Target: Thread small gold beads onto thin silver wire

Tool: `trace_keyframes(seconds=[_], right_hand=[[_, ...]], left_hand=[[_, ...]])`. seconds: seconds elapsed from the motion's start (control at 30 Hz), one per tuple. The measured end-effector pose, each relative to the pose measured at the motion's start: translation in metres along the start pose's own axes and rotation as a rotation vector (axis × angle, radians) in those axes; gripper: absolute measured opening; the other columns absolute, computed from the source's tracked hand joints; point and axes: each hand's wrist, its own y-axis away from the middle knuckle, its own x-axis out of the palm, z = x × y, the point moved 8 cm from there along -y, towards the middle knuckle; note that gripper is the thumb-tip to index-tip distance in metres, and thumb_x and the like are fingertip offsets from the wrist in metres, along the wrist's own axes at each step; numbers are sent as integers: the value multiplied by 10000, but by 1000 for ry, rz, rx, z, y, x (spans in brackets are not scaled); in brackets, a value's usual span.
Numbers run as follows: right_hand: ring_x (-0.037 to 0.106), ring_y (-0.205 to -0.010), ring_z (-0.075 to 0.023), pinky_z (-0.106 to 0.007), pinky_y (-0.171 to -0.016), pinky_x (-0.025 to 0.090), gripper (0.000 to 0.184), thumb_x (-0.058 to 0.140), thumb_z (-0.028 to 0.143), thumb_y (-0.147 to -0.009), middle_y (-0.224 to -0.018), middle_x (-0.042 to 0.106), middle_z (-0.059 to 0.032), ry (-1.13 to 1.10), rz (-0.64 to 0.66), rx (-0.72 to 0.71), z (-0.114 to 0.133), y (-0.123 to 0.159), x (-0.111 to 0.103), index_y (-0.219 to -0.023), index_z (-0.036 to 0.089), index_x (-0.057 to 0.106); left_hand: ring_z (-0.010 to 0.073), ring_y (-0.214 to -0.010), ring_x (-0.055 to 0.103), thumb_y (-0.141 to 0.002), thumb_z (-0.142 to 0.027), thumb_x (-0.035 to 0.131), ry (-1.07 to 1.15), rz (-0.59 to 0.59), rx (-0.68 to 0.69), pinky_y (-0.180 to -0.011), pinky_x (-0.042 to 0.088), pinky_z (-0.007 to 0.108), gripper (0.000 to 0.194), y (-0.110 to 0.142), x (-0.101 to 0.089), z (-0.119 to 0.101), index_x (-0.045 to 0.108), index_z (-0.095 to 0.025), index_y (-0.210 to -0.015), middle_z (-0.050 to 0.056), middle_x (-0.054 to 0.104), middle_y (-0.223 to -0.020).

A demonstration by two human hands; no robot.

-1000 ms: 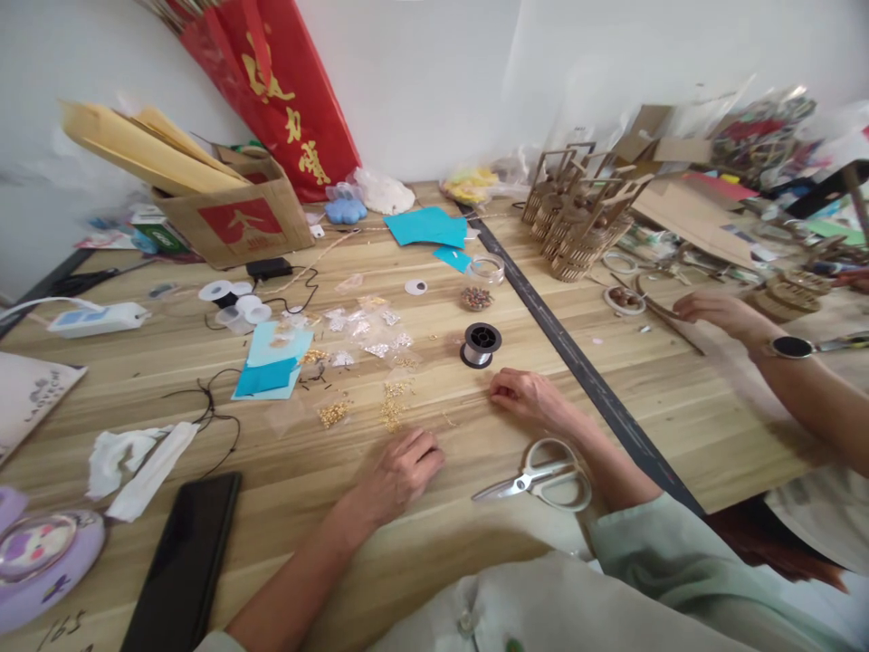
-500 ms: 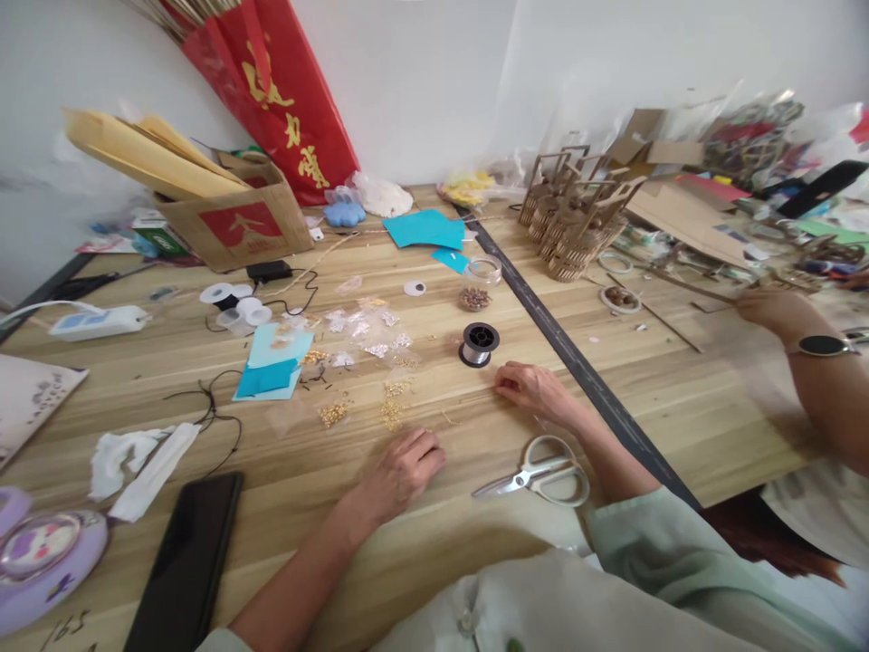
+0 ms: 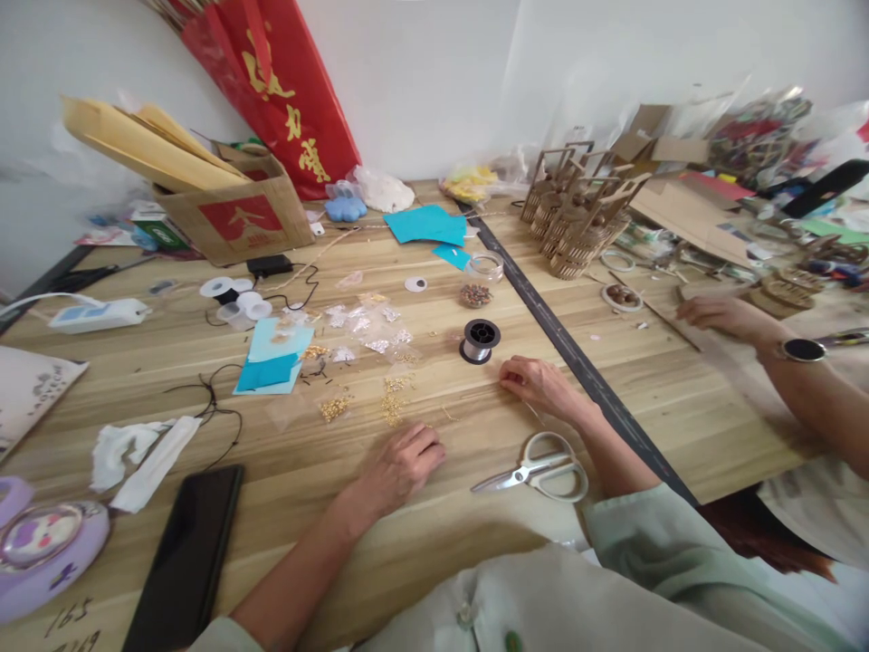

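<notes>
Slants the left forearm [image 3: 299, 566] up from the bottom edge and rests the left hand [image 3: 400, 464] on the wooden surface [image 3: 441, 534], just below the middle of the frame. Shows the back of that hand, knuckles raised, fingers bent and close together, tips toward the right. Cannot tell whether clamped on anything thin under there.

Over to the right forearm [image 3: 604, 444] now, angled up and left out of a pale green sleeve [image 3: 655, 516] at lower right. Ends in the right hand [image 3: 539, 385], right of centre, curled inward, thumb side toward the left hand, fingers gathered together. Again, cannot tell about a fine thread or wire between those fingertips. Leaves a clear stretch of wood between both hands.

Note the loose gold beads [image 3: 392, 407] just above the left hand, near the middle of the frame, with more gold beads in a small clear bag [image 3: 335, 409] to their left. Spot the black spool [image 3: 479, 342] of wire, upright, just up and left of the right hand. See the scissors [image 3: 521, 474] below the right hand, lying flat, blades toward the left.

Look far right, past the dark strip [image 3: 553, 335]: a co-worker's hand [image 3: 720, 317], stretched leftward, with a watch [image 3: 805, 349] at the wrist.
</notes>
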Motion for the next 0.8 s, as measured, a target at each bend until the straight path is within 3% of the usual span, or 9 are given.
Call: trace_keyframes(seconds=[0.5, 0.8], right_hand=[[580, -704, -143, -225, -622, 348, 104, 522, 194, -837, -817, 640, -32, -2, 14, -15, -4, -1, 2, -836, 187, 626], [586, -705, -140, -223, -632, 364, 111, 518, 195, -835, -815, 646, -28, -44, 20, -16, -2, -1, 1, -834, 188, 629]], left_hand=[[156, -814, 527, -901, -133, 475, 7, 15, -17, -738, 464, 274, 156, 1, 2, 2, 618, -149, -841, 50, 600, -850], [148, -779, 542, -922, -161, 445, -8, -48, 24, -722, 480, 275, 203, -2, -3, -2, 621, -146, -822, 50, 597, -797]])
